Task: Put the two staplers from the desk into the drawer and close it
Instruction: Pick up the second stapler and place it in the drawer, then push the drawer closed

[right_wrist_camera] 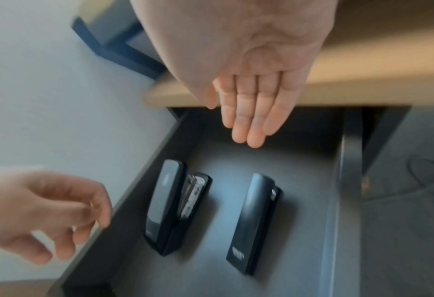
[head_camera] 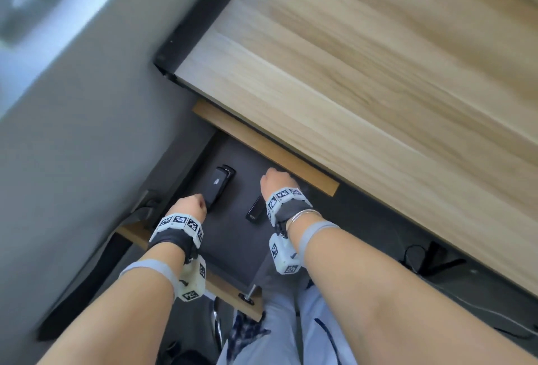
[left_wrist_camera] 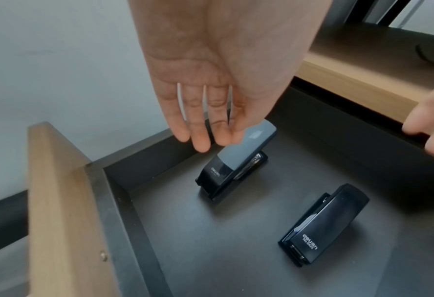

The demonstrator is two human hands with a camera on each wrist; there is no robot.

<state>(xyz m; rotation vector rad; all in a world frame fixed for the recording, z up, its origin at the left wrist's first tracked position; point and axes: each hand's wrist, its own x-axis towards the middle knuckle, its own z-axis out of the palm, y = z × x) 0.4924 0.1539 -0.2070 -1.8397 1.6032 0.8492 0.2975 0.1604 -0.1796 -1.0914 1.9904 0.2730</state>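
A person looks down at an open drawer [head_camera: 238,236] pulled out from under a light wooden desk [head_camera: 364,73]. The drawer has a dark grey floor, dark walls and a wooden front panel.

Two black staplers lie flat on the drawer floor, side by side and apart from each other, roughly parallel. The left stapler [left_wrist_camera: 233,160] lies nearer the left wall of the drawer; its arm is slightly raised, so that the metal staple channel shows. The right stapler [left_wrist_camera: 325,223] lies closed, with white lettering printed near one end.

The left hand [left_wrist_camera: 211,70] hovers just above the left stapler, palm down. Its fingers [left_wrist_camera: 200,130] are straight, loosely spread and hold nothing; in the left wrist view the fingertips overlap the stapler's far end, and I cannot tell whether they touch it.

The right hand [right_wrist_camera: 256,66] hangs over the back part of the drawer, near the wooden edge of the desk and beyond the right stapler. Its fingers [right_wrist_camera: 254,120] are straight, held close together and empty, clear of the stapler below.

Both wrists carry white blocks printed with black-and-white square markers, held on by dark straps [head_camera: 180,227]. The right wrist also bears a thin silver bangle [head_camera: 302,214]. A pale wall [head_camera: 72,146] stands to the left of the desk.
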